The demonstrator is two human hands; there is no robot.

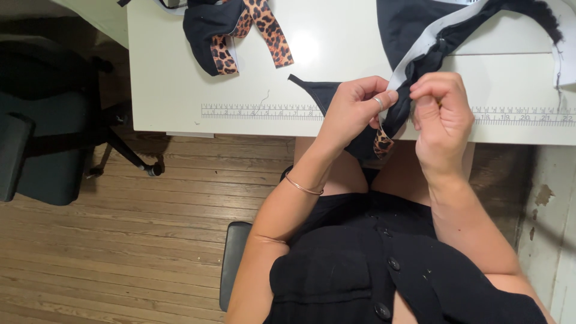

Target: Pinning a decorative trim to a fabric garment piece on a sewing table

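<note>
- The left hand is closed, pinching the black fabric piece with its pale grey strap at the near edge of the counter.
- The right hand is closed too, fingertips gripping the same fabric just right of the left hand.
- The fabric runs from the hands up to the far right of the counter; a small leopard-print bit hangs below the hands.
- A second black piece with leopard-print straps lies far left on the counter, well apart.
- A printed ruler strip runs along the white counter's near edge.
- Below lie a wooden floor and, at left, a dark office chair.
</note>
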